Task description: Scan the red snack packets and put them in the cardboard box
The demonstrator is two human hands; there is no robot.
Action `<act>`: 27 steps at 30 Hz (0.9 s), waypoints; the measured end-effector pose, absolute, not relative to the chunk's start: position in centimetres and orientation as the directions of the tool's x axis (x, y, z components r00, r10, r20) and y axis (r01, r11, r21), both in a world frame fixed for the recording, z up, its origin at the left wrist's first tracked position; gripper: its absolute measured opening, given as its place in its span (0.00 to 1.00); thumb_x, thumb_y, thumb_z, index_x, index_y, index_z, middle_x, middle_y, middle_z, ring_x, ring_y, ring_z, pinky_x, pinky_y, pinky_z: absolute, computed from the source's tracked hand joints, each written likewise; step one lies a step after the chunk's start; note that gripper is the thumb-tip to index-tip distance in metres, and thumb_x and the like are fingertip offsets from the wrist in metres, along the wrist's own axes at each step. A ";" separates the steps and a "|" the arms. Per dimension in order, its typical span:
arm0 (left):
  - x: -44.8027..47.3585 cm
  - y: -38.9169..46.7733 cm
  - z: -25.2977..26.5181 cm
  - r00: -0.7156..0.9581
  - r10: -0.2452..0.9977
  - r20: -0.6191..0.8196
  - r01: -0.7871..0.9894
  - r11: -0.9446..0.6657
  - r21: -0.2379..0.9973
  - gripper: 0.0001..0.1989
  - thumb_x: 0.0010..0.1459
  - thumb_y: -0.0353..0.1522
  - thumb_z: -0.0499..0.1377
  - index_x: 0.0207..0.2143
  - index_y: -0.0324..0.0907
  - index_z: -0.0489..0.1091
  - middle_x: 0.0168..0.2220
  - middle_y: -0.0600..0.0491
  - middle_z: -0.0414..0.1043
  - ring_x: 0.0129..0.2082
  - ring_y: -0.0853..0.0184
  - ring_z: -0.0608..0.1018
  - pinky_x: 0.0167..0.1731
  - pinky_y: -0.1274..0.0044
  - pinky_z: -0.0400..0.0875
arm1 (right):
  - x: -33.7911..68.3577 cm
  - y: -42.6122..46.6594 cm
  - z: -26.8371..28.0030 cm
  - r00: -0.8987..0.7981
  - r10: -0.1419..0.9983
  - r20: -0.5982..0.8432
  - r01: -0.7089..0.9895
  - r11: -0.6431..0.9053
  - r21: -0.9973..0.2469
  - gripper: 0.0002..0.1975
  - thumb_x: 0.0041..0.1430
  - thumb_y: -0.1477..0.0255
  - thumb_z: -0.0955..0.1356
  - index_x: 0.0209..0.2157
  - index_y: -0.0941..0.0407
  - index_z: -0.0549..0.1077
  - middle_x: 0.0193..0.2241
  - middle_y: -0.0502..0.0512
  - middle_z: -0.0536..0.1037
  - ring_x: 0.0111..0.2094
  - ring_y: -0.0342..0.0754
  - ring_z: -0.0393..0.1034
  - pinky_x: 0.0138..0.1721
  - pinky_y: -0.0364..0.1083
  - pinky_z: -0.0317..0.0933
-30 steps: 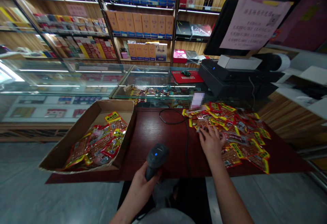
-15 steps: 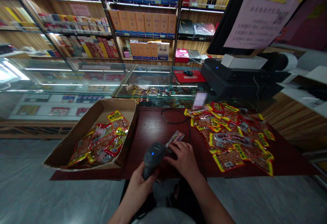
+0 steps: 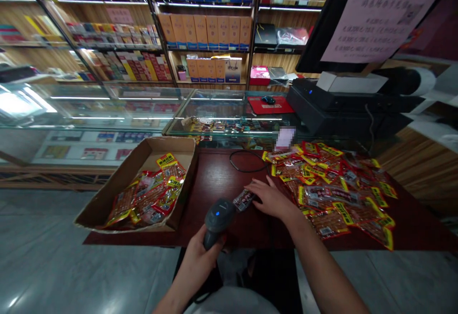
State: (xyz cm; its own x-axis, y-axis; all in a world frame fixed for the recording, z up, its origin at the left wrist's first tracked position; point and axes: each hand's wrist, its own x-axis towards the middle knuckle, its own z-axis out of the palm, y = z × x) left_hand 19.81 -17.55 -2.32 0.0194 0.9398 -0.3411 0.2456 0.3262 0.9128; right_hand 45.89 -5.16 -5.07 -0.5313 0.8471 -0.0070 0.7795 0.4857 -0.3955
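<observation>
My left hand is wrapped around the handle of a dark barcode scanner, its head tilted forward with a small blue light on top. Just beyond the scanner head, a small clear-and-dark snack packet lies on the dark red table. My right hand has its fingers over the packet's right end and its thumb at the near side; the fingers partly hide that end. To the right spreads a heap of red and yellow snack packets. Similar packets lie inside an open cardboard box on the left.
A black cable loops on the table. Behind stand a glass display case, a mouse on a red mat, and a monitor above a black cash drawer. Shelves of boxed goods line the wall.
My right hand has moved a little away and to the right along the small packet, which has turned slightly. My left hand still grips the scanner. The whole view has shifted slightly.
</observation>
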 end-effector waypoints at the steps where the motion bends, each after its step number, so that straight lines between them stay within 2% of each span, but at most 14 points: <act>1: 19.8 -17.5 -2.3 0.014 0.938 -0.345 0.248 0.331 0.910 0.18 0.54 0.45 0.61 0.39 0.40 0.70 0.15 0.64 0.60 0.15 0.71 0.64 0.17 0.80 0.59 | 45.8 -5.2 -5.2 -0.526 0.850 0.001 0.788 0.488 -0.374 0.28 0.60 0.79 0.68 0.62 0.50 0.72 0.58 0.59 0.78 0.65 0.57 0.66 0.70 0.72 0.35; 3: 19.7 -17.5 -2.3 0.007 0.936 -0.352 0.252 0.339 0.906 0.18 0.54 0.45 0.61 0.38 0.40 0.70 0.15 0.64 0.60 0.15 0.71 0.64 0.17 0.80 0.58 | 45.7 -5.4 -5.5 -0.514 0.857 0.020 0.803 0.490 -0.339 0.21 0.62 0.77 0.69 0.56 0.49 0.77 0.51 0.58 0.81 0.57 0.55 0.73 0.70 0.70 0.38; 5: 19.6 -17.3 -2.4 -0.001 0.937 -0.350 0.252 0.339 0.906 0.18 0.54 0.44 0.61 0.38 0.40 0.70 0.15 0.64 0.61 0.14 0.71 0.63 0.17 0.80 0.58 | 45.6 -5.9 -5.7 -0.511 0.858 0.041 0.800 0.493 -0.342 0.18 0.62 0.76 0.70 0.52 0.50 0.79 0.49 0.57 0.81 0.54 0.54 0.74 0.69 0.66 0.45; 8: 19.6 -17.2 -2.4 -0.002 0.937 -0.348 0.238 0.339 0.910 0.18 0.54 0.44 0.62 0.39 0.40 0.71 0.16 0.64 0.62 0.14 0.72 0.64 0.17 0.80 0.58 | 45.5 -6.9 -5.9 -0.501 0.861 0.083 0.779 0.491 -0.390 0.22 0.59 0.75 0.72 0.55 0.51 0.78 0.57 0.59 0.78 0.59 0.56 0.70 0.64 0.60 0.56; 10: 19.6 -17.2 -2.4 0.006 0.937 -0.348 0.227 0.338 0.913 0.18 0.54 0.44 0.63 0.40 0.40 0.71 0.16 0.63 0.62 0.15 0.71 0.65 0.17 0.80 0.59 | 45.4 -7.4 -5.8 -0.484 0.870 0.091 0.782 0.477 -0.401 0.22 0.60 0.74 0.71 0.56 0.50 0.78 0.61 0.59 0.76 0.61 0.57 0.69 0.61 0.59 0.60; 12: 19.6 -17.2 -2.4 0.015 0.939 -0.343 0.225 0.331 0.916 0.19 0.55 0.44 0.63 0.40 0.39 0.71 0.17 0.63 0.62 0.15 0.71 0.65 0.17 0.80 0.59 | 45.4 -7.5 -5.5 -0.471 0.878 0.085 0.795 0.464 -0.391 0.21 0.62 0.72 0.70 0.57 0.50 0.77 0.60 0.59 0.77 0.59 0.58 0.70 0.58 0.60 0.61; 15: 19.7 -17.4 -2.5 0.026 0.942 -0.335 0.223 0.321 0.920 0.19 0.55 0.44 0.63 0.41 0.39 0.72 0.17 0.63 0.62 0.15 0.71 0.65 0.17 0.80 0.60 | 45.3 -7.3 -5.2 -0.479 0.874 0.084 0.798 0.473 -0.373 0.22 0.62 0.67 0.73 0.58 0.50 0.76 0.53 0.59 0.80 0.55 0.59 0.72 0.55 0.58 0.63; 18: 19.7 -17.6 -2.6 0.028 0.942 -0.334 0.216 0.321 0.922 0.18 0.55 0.44 0.64 0.40 0.39 0.72 0.17 0.63 0.62 0.15 0.71 0.64 0.17 0.80 0.60 | 45.0 -7.1 -5.5 -0.433 0.896 0.098 0.765 0.423 -0.485 0.16 0.57 0.67 0.77 0.48 0.50 0.80 0.44 0.56 0.81 0.50 0.57 0.74 0.54 0.54 0.63; 21: 19.6 -17.6 -2.6 0.028 0.945 -0.327 0.227 0.312 0.922 0.17 0.56 0.43 0.63 0.39 0.40 0.72 0.17 0.63 0.62 0.15 0.71 0.65 0.17 0.80 0.60 | 44.8 -7.1 -6.2 -0.313 0.944 0.104 0.708 0.305 -0.637 0.06 0.60 0.70 0.74 0.40 0.52 0.80 0.41 0.54 0.81 0.44 0.52 0.77 0.47 0.49 0.66; 24: 19.5 -17.6 -2.2 0.033 0.950 -0.310 0.231 0.295 0.927 0.16 0.56 0.42 0.62 0.40 0.39 0.72 0.17 0.62 0.63 0.15 0.71 0.65 0.18 0.80 0.61 | 45.1 -7.1 -6.5 -0.167 0.982 0.094 0.675 0.183 -0.715 0.09 0.67 0.68 0.68 0.46 0.52 0.78 0.41 0.54 0.84 0.40 0.52 0.79 0.42 0.48 0.68; 27: 19.5 -17.6 -1.7 0.042 0.956 -0.289 0.238 0.271 0.933 0.15 0.56 0.40 0.63 0.41 0.39 0.73 0.18 0.61 0.66 0.16 0.71 0.65 0.18 0.80 0.61 | 45.8 -7.1 -6.4 -0.081 0.994 0.069 0.616 0.104 -0.781 0.14 0.67 0.65 0.66 0.49 0.52 0.78 0.41 0.54 0.86 0.41 0.53 0.81 0.43 0.48 0.70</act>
